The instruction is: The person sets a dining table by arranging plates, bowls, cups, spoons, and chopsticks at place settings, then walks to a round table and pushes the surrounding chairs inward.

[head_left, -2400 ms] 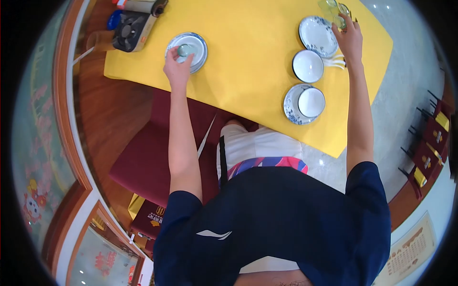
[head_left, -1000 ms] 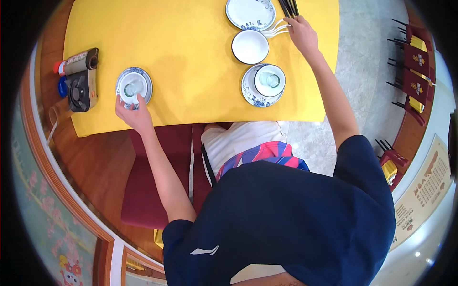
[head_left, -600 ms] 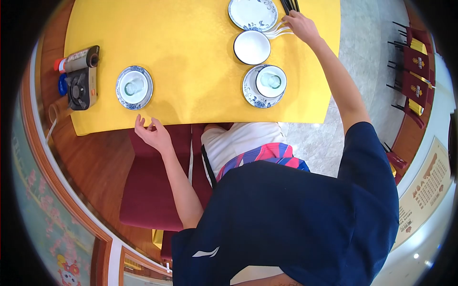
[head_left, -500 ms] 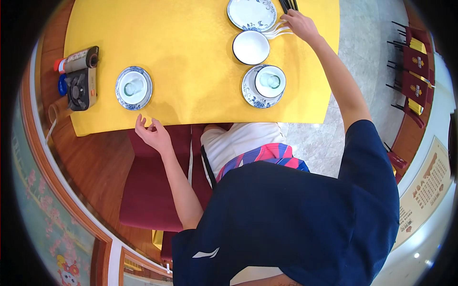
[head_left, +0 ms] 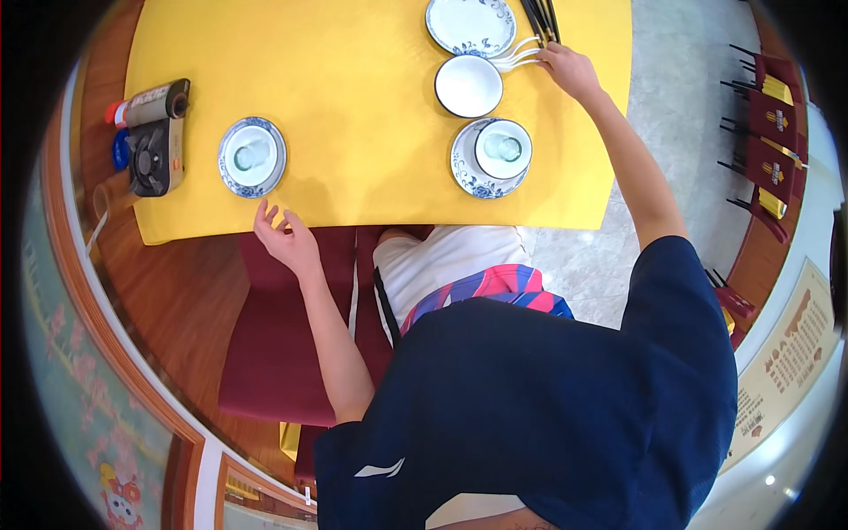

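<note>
My left hand [head_left: 287, 238] is open and empty at the table's front edge, just below a patterned plate [head_left: 253, 188] that bears a white bowl with a glass [head_left: 249, 156] in it. My right hand [head_left: 568, 68] is closed at the ends of white spoons [head_left: 517, 60] and black chopsticks [head_left: 541, 19]; its fingertips hide what they grip. Left of the spoons stands a white bowl [head_left: 468, 87], with a patterned plate [head_left: 471, 25] beyond it. Nearer me, another plate [head_left: 465, 165] carries a bowl with a glass [head_left: 503, 147] inside.
A portable stove [head_left: 152, 159] and a gas canister [head_left: 152, 104] are at the left end of the yellow table [head_left: 353, 106]. A dark red chair [head_left: 274, 353] stands before the table. More chairs [head_left: 773, 132] are at the far right.
Glasses now rest in both bowls set on plates. My left hand has let go of the left setting and drawn back toward me. My right hand has moved from the glasses to the spoons and chopsticks.
</note>
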### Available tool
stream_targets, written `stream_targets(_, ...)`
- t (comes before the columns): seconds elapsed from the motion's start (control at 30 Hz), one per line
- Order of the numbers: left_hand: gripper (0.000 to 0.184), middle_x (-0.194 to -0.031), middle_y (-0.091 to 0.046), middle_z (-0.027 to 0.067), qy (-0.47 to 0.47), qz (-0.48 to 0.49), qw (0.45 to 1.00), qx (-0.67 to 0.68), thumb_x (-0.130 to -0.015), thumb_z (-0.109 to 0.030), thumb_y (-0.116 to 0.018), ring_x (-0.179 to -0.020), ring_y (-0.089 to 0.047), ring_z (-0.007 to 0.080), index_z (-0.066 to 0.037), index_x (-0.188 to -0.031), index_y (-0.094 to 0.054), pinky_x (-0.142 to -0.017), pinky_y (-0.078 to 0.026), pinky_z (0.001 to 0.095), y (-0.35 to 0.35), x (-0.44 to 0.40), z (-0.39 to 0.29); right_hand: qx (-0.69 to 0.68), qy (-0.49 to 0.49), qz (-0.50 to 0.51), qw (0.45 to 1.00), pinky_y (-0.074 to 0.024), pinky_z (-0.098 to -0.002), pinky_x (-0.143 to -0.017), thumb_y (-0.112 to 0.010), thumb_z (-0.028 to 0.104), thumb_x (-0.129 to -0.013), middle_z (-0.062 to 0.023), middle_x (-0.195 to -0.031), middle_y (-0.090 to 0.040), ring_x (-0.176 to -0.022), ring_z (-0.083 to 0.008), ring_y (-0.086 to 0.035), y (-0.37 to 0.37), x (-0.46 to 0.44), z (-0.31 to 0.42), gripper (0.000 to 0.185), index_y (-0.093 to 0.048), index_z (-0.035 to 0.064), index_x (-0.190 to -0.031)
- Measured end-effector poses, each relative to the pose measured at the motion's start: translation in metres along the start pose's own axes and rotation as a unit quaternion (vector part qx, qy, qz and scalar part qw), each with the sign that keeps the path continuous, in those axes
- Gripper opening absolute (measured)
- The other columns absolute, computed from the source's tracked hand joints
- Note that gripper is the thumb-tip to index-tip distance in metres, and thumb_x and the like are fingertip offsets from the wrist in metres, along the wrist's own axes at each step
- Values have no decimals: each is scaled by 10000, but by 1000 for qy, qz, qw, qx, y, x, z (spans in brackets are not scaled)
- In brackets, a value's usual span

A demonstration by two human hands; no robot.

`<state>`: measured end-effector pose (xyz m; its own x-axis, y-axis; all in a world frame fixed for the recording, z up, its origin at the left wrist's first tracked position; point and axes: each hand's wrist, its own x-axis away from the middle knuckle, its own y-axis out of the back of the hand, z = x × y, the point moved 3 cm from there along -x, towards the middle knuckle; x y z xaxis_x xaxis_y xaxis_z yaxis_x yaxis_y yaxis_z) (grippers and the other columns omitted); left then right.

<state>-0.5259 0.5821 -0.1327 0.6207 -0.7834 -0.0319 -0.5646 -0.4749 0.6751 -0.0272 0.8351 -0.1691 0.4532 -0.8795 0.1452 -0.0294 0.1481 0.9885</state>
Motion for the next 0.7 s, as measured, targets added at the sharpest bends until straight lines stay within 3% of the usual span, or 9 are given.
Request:
stream_targets(0.2, 286, -1159, -557, 115, -8, 41, 999, 17, -878, -9, -539, -1015, -569, 210, -6, -1162, -568, -749, -498, 296, -6, 10, 0, 19, -32, -5, 999, -512, -402, -677, -574, 220, -906, -51, -889, -603, -865, -261, -621, 28, 48, -18, 135, -621, 95, -924)
stream_targets(0.27, 211, -1066, -614, 101, -7, 28, 999, 43, -879, -12, -553, -942, -601, 201, -5, -1081, -613, -732, -507, 291, -13, 16, -3, -16, -64, -37, 997, -508, -402, -663, -588, 196, -903, -54, -880, -618, -836, -273, -624, 36, 73, -24, 121, -631, 83, -902)
stream_targets(0.33, 170, -986, -651, 94, -12, 90, 994, 59, -878, -20, -574, -842, -628, 182, -5, -1035, -636, -714, -517, 291, -23, 26, -10, -78, -76, -63, 992, -498, -372, -630, -625, 166, -887, -62, -844, -631, -743, -267, -624, 55, 89, -4, 102, -658, 70, -888)
stream_targets(0.4, 159, -1000, -668, 77, 22, 166, 981, 98, -902, -60, -621, -864, -639, 139, 10, -1043, -648, -744, -512, 266, -33, 38, -30, -180, -125, -41, 975, -482, -331, -592, -667, 158, -870, -64, -793, -654, -646, -226, -617, 65, 94, 36, 117, -676, 43, -888)
stream_targets(0.47, 226, -1038, -668, 83, -7, 231, 961, 150, -881, -37, -647, -892, -642, 134, 6, -1103, -640, -776, -519, 272, -46, 52, -48, -315, -154, -16, 936, -469, -303, -577, -695, 169, -857, -80, -755, -669, -612, -153, -602, 62, 92, 97, 151, -681, 21, -886)
stream_targets(0.53, 271, -1046, -664, 107, 33, 257, 931, 256, -867, -17, -661, -907, -644, 142, 19, -1133, -631, -791, -525, 275, -53, 62, -80, -512, -182, 77, 836, -465, -289, -572, -700, 173, -856, -82, -724, -670, -624, -109, -596, 31, 92, 159, 167, -676, 11, -891)
stream_targets(0.63, 250, -1017, -660, 116, 70, 166, 911, 371, -877, -4, -646, -892, -638, 138, 75, -1112, -618, -783, -519, 256, -54, 59, -111, -596, -123, 82, 789, -466, -266, -575, -692, 177, -859, -69, -703, -659, -625, -92, -590, 29, 67, 281, 184, -672, -4, -887)
stream_targets(0.67, 250, -1017, -660, 116, 70, 164, 912, 369, -877, -4, -646, -892, -638, 138, 75, -1112, -618, -783, -519, 256, -52, 54, -107, -617, -100, 70, 777, -469, -260, -578, -689, 180, -862, -65, -702, -659, -627, -93, -597, 25, 59, 313, 196, -669, -13, -887)
stream_targets(0.7, 228, -993, -662, 101, 130, 137, 919, 348, -881, 0, -640, -869, -631, 126, 74, -1096, -625, -765, -514, 252, -49, 47, -95, -632, -104, 93, 763, -476, -265, -583, -685, 183, -865, -74, -707, -659, -627, -103, -605, 23, 49, 332, 202, -667, -17, -889)
